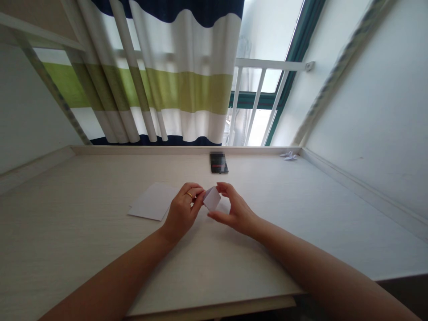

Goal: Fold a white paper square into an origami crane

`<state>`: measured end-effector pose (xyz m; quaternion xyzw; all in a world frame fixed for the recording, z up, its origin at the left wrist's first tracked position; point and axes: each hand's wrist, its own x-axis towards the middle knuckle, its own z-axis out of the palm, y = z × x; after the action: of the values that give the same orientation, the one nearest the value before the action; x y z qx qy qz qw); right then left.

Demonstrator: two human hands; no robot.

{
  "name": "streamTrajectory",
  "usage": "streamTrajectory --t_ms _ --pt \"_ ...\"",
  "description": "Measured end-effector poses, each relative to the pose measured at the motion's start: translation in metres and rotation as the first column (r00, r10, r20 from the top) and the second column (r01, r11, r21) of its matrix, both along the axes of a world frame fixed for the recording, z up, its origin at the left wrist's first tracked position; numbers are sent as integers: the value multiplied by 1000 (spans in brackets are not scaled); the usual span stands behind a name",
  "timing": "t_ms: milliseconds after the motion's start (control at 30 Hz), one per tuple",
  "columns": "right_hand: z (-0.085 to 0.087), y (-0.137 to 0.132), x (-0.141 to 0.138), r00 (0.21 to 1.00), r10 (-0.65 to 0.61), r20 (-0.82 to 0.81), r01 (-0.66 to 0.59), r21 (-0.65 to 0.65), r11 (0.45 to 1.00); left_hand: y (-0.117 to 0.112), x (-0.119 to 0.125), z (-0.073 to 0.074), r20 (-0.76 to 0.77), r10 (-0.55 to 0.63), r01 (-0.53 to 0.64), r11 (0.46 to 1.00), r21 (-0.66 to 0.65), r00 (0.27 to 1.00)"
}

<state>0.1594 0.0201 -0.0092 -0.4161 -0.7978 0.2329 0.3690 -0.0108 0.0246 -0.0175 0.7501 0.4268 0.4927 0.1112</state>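
A small piece of folded white paper (212, 199) is held up off the table in front of me, shaped like a diamond. My left hand (185, 203), with a gold ring on one finger, pinches its left corner between thumb and fingers. Around its right side curves my right hand (236, 209), index finger at the top corner and thumb at the bottom corner. Both fingertips seem to touch the paper's edges. Just left of my left hand, flat sheets of white paper (152, 201) lie overlapping on the table.
A dark phone (219, 165), partly blurred, lies near the table's back edge. Small folded white paper pieces (289, 156) sit in the back right corner. Low raised edging borders the pale table (83, 249). Behind are a striped curtain (187, 89), a white railing (256, 89) and a window.
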Motion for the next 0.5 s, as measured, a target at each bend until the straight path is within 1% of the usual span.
streamTrajectory --t_ms 67,133,200,267,333,400,500 --pt "-1 -4 -4 999 33 40 -33 -2 999 -1 2 0 64 -19 23 998 -67 998" --pt "-3 -6 -7 998 15 67 -15 7 1000 -3 4 0 90 -40 48 995 -88 995" --pt "-6 -5 -8 994 -5 112 3 20 1000 -4 5 2 49 -65 69 996 -64 997" --pt "-8 -2 -7 987 -11 161 5 42 999 -6 6 3 -17 -96 96 995 -8 995" --pt "-8 -1 -6 982 -13 188 -2 78 997 -7 6 4 -49 -125 127 991 36 991" --pt "-7 0 -4 985 -6 172 -15 120 993 -8 6 5 -29 -143 144 989 41 989" --pt "-3 -1 -3 998 -7 67 -4 168 986 -9 5 7 63 -144 147 988 -41 987"
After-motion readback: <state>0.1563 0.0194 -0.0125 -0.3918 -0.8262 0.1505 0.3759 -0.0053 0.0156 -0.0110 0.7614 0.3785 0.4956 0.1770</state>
